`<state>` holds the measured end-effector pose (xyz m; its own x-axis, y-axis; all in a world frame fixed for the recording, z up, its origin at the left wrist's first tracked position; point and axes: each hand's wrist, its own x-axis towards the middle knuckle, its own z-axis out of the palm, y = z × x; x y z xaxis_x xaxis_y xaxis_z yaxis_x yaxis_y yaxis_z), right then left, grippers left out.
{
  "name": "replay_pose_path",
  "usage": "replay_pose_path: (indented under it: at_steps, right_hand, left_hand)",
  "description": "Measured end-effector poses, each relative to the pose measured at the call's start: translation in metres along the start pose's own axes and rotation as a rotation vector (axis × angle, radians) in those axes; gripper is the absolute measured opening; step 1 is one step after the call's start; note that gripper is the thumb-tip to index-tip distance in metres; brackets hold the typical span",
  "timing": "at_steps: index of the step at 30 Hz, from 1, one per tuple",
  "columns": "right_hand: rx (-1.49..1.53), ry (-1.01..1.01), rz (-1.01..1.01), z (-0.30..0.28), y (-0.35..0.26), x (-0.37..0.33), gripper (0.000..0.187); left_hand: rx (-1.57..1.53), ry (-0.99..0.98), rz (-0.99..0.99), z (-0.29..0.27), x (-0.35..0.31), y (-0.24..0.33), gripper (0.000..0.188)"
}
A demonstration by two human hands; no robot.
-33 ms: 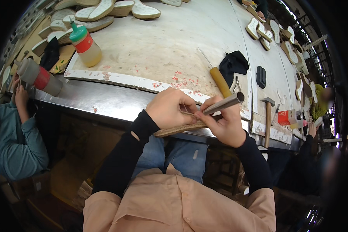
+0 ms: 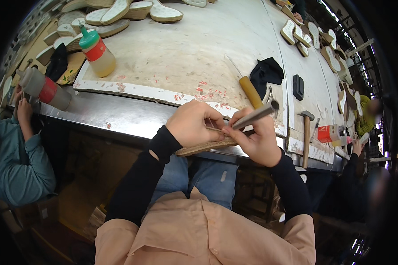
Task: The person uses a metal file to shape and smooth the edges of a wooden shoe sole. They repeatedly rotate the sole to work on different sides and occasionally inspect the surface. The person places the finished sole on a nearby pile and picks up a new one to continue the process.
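My left hand (image 2: 191,126) is closed over a tan-edged shoe sole (image 2: 201,149), which lies at the table's near edge above my lap. Opposite it, my right hand (image 2: 261,140) curls round a grey metal tube (image 2: 257,115), whose open end points up and to the right. The thumbs and fingertips of both hands meet over the sole. A thin strip or edge shows between them, too small to make out. How the tube's lower end meets the sole is hidden by my fingers.
Beyond my right hand lie an awl (image 2: 250,92), a black cloth (image 2: 267,74), pliers (image 2: 270,95), a black block (image 2: 298,87) and a hammer (image 2: 307,137). A green-capped bottle (image 2: 99,57) stands left, near piled soles (image 2: 166,12). Co-workers sit on both sides.
The free end of the metal tube has risen slightly. My right hand has shifted a little with it; my left hand stays almost still on the sole.
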<state>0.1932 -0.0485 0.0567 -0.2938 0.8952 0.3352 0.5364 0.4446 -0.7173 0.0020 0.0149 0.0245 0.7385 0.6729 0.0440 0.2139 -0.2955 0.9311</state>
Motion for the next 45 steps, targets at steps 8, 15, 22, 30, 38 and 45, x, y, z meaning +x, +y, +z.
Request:
replay_pose_path:
  at_steps: [8,15,22,30,38,45]
  right_hand:
    - [0.133,0.004,0.146,-0.005,0.001,0.004,0.019]
    - [0.078,-0.025,0.156,-0.005,-0.003,0.006,0.019]
    - [0.207,-0.019,0.229,-0.007,0.0,0.008,0.02]
    - [0.152,-0.044,0.218,-0.008,-0.004,0.01,0.021]
    - [0.041,-0.03,0.148,0.0,-0.007,0.009,0.024]
    - [-0.003,-0.031,0.219,0.003,-0.005,0.018,0.025]
  left_hand:
    - [-0.047,-0.056,-0.031,-0.003,0.001,-0.005,0.022]
    - [0.023,-0.066,0.007,-0.005,0.0,-0.006,0.024]
    - [-0.082,-0.061,-0.011,-0.004,0.001,-0.006,0.025]
    - [-0.069,-0.07,-0.032,-0.006,0.002,-0.003,0.022]
    - [-0.044,-0.077,-0.066,-0.003,0.002,-0.003,0.021]
    - [-0.02,-0.049,-0.029,0.0,0.0,-0.003,0.023]
